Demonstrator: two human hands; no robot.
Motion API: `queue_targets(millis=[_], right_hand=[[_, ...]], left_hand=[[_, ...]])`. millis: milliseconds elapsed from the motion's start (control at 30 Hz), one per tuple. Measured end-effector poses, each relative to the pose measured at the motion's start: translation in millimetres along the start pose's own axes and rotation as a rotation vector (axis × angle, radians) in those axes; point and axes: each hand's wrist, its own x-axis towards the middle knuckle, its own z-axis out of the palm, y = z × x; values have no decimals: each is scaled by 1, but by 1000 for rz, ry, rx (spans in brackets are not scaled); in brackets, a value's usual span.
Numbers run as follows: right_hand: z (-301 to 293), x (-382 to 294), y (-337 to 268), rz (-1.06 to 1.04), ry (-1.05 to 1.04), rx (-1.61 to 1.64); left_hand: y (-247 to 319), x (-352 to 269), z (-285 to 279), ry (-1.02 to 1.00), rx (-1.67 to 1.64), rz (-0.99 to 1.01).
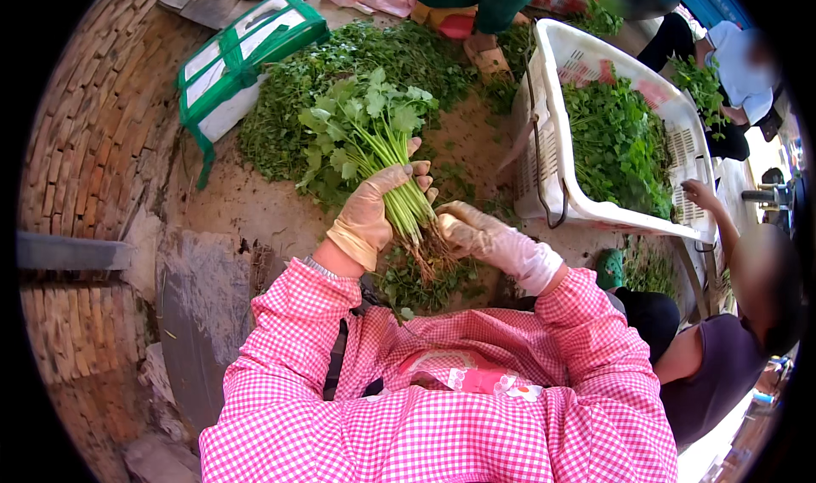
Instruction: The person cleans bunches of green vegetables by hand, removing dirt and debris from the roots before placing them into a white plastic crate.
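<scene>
A bunch of leafy green herb, cilantro or young celery point(392, 158), slants across in front of me, leaves pointing away and brown roots towards my lap. My left hand point(373, 209), in a thin soiled glove, is wrapped around its pale green stems. At the root end, my gloved right hand point(475, 231) has its fingers bent against the roots; whether it pinches any is hidden. Under the bunch, loose greens point(427, 285) lie close to my lap. Beyond it spreads a large heap of the same greens point(287, 126) on the ground.
A white plastic crate point(542, 87) of greens stands at right, with a metal handle on its near side. A white box bound with green tape point(239, 62) sits at left by a brick wall point(95, 119). Several people work nearby; one reaches a hand point(700, 195) to the crate.
</scene>
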Motion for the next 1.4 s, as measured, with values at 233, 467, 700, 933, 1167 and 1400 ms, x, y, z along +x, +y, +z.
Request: queue_targets(millis=[233,467,700,933,1167,1400], right_hand=[[25,12,40,134,-317,484],[32,3,38,250,-318,469],[23,6,22,137,-430,413],[-33,1,27,66,184,-948],[36,21,26,-305,112,205],[36,30,40,-185,235,45]], left_hand=[[0,8,-12,-49,-125,58],[5,12,-17,96,-116,261],[5,10,-15,73,-72,282],[4,2,-8,129,-34,221],[-25,12,-8,130,-14,89],[-29,1,-5,27,230,55]])
